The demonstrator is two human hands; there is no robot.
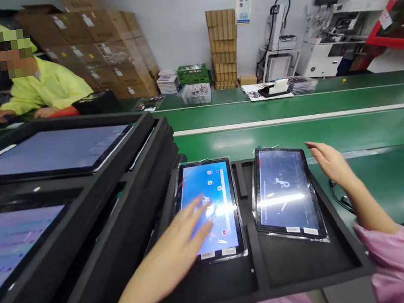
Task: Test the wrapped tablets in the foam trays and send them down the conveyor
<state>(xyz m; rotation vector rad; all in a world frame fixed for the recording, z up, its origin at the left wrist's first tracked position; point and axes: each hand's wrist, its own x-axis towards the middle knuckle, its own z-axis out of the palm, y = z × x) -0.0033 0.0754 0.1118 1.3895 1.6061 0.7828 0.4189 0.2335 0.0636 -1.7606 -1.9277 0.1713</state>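
Two tablets lie in a black foam tray in front of me. The left tablet is lit with a blue home screen and app icons. My left hand is over its lower left part with the fingers spread; whether the fingertips touch the glass I cannot tell. The right tablet lies slightly turned and shows a dark screen with a pale graphic. Both have clear film at the edges and white labels along the bottom. My right hand is open beside the right tablet's upper right corner, fingers extended.
Stacked black foam trays holding more tablets rise at left. Behind runs a green conveyor table with a clear bin. A cable lies at right. A person in yellow works at far left, near cartons.
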